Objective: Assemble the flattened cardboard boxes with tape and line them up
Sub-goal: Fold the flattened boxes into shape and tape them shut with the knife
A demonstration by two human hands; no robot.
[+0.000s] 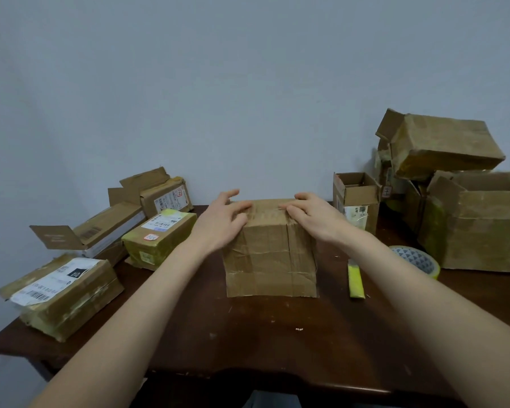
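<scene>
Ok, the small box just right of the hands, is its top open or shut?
Open: the small box stands upright with its top flaps raised, and its hollow inside shows.

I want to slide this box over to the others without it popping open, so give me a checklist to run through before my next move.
1. The left hand and right hand press on top of the middle box: ok.
2. Top seam taped down: cannot tell, the hands cover it.
3. Middle box stands upright on the table: ok.
4. The tape roll lies to the right, apart from the box: ok.
5. The yellow cutter lies clear of the box: ok.
6. The tilted box atop the right pile sits level: not ok, it leans.
</scene>
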